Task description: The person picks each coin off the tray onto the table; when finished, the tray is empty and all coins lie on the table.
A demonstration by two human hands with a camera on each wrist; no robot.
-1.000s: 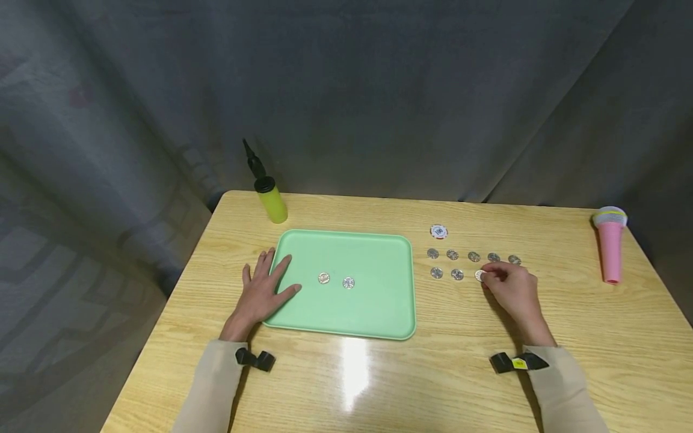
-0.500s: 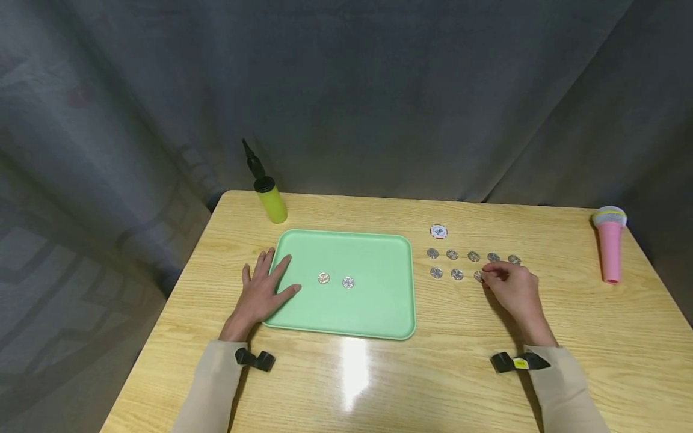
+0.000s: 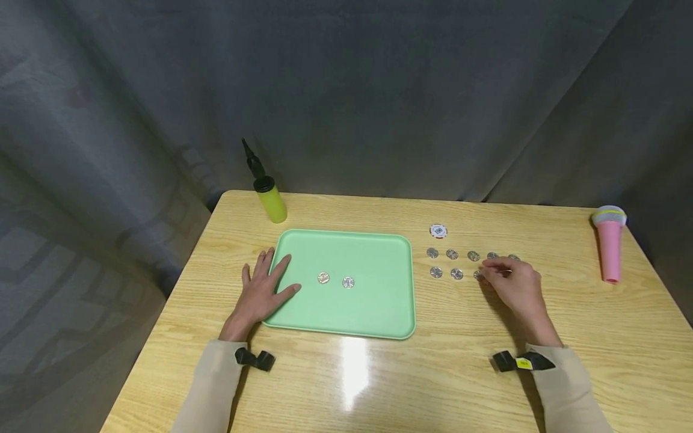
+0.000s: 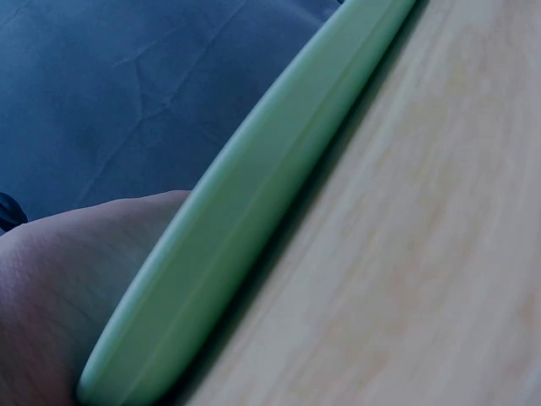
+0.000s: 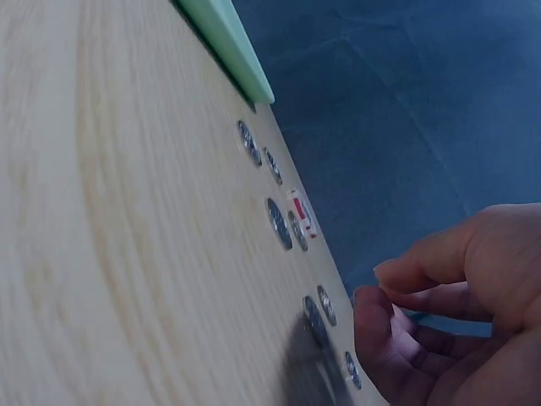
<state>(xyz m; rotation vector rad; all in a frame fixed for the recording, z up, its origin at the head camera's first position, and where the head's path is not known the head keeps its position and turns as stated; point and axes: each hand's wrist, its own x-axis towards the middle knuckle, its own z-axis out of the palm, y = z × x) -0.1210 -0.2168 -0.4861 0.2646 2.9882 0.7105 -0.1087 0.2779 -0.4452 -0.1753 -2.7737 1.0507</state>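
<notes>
My left hand (image 3: 262,294) lies with spread fingers over the left rim of a pale green tray (image 3: 379,300). Inside the tray are two silvery coins, one coin (image 3: 323,278) left of the other coin (image 3: 348,282). To the tray's right my right hand (image 3: 517,291) hovers above the table, thumb and fingertips loosely bent together, with nothing visible between them. Just beneath those fingertips is a coin (image 5: 314,321), flat on the table and partly hidden in the head view. Two more coins extend its row leftward, ending at a coin (image 3: 436,272). Behind runs a second row of several coins (image 3: 452,254).
A white poker chip (image 3: 438,231) lies behind the coin rows. At the back left stands a yellow-green hand pump (image 3: 273,204) with a black nozzle. A pink toy microphone (image 3: 611,252) rests near the table's right edge. Dark curtain (image 3: 379,120) hangs along the back.
The fingers of my right hand have let go of the third coin in the front row and risen slightly from it. My left hand and the tray have not moved.
</notes>
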